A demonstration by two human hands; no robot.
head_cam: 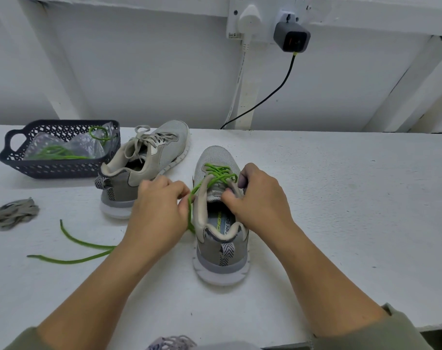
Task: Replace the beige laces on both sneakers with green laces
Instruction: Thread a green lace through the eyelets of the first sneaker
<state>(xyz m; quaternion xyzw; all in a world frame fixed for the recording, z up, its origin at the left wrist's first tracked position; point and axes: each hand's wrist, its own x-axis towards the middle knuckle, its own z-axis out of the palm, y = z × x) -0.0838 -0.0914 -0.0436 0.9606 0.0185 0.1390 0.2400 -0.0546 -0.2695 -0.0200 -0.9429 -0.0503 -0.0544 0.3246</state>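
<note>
Tightly, left grip (162,205) pinching green lace (216,173)

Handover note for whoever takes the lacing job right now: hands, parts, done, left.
Left hand pinches the green lace beside the near sneaker. Right hand grips that sneaker at its eyelet edge.
The green lace is crossed over the front eyelets, and its tails trail left on the table. The far sneaker is still tied with beige. The old lace is bunched at far left. A spare lace is in the basket.
Done: near sneaker's beige is out and green looks partly in.
Left: finish and tie the near sneaker, then swap the far sneaker's lace.
</note>
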